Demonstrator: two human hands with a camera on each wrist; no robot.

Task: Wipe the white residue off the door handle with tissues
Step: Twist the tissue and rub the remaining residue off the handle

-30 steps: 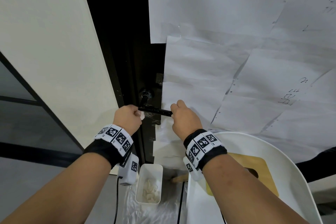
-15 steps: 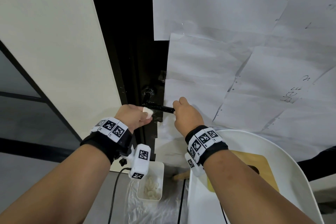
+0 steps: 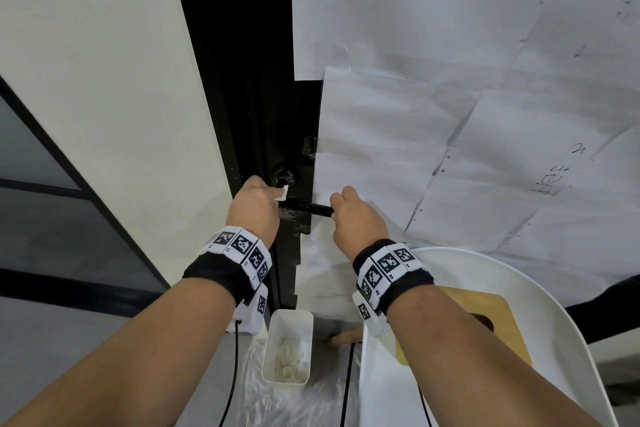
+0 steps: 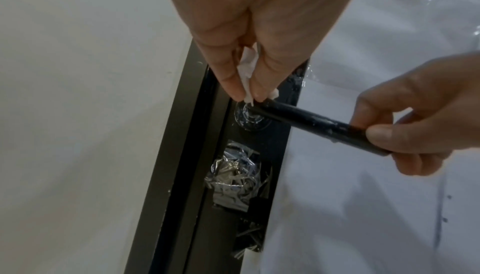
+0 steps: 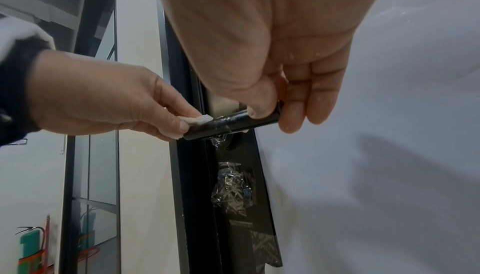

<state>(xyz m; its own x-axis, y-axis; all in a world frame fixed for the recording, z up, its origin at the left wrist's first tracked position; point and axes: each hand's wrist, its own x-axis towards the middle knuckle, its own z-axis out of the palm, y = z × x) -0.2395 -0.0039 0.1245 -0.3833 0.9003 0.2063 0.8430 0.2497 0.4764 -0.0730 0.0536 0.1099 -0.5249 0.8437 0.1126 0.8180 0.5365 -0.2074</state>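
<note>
A black lever door handle (image 3: 306, 207) (image 4: 314, 123) (image 5: 228, 123) sticks out from the dark door edge, with faint white streaks along it. My left hand (image 3: 254, 206) (image 4: 249, 85) (image 5: 179, 123) pinches a small wad of white tissue (image 3: 282, 193) (image 4: 246, 73) (image 5: 198, 120) and presses it against the handle's inner end, near the round base (image 4: 249, 117). My right hand (image 3: 349, 215) (image 4: 384, 134) (image 5: 270, 112) grips the handle's free outer end between thumb and fingers.
White paper sheets (image 3: 450, 114) cover the door to the right. A cream wall (image 3: 104, 97) stands to the left. Below are a white tub (image 3: 287, 347) holding used tissue wads, a white chair (image 3: 536, 340) and crumpled plastic (image 3: 277, 402). Torn tape (image 4: 233, 178) clings under the handle.
My left hand has risen and moved right with the tissue, from beside the handle onto its inner end. The right hand keeps its grip on the outer end.
</note>
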